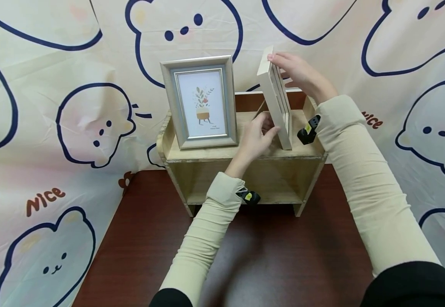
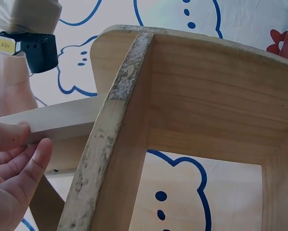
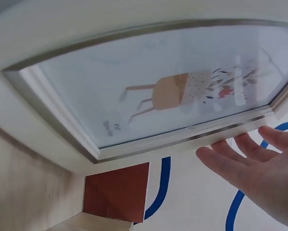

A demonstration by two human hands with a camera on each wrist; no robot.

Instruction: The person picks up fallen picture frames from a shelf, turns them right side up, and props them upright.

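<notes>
A pale picture frame (image 1: 275, 100) stands turned nearly edge-on at the right of the small wooden shelf's top (image 1: 211, 154). Its plant print (image 3: 173, 91) shows in the right wrist view. My left hand (image 1: 256, 138) is low at the frame's near side, and in the left wrist view its thumb and fingers pinch the frame's pale edge (image 2: 62, 118). My right hand (image 1: 303, 76) touches the frame's upper part; in the right wrist view its nearly straight fingers (image 3: 230, 163) lie along an edge. A second, grey-gold picture frame (image 1: 200, 102) with a similar print stands at the left.
The shelf has an open lower compartment (image 1: 276, 181) and raised side panels. It stands on a dark red-brown table (image 1: 276, 256). Behind hangs a cloth (image 1: 27, 128) printed with bear outlines. Each wrist carries a small black camera (image 1: 308, 130).
</notes>
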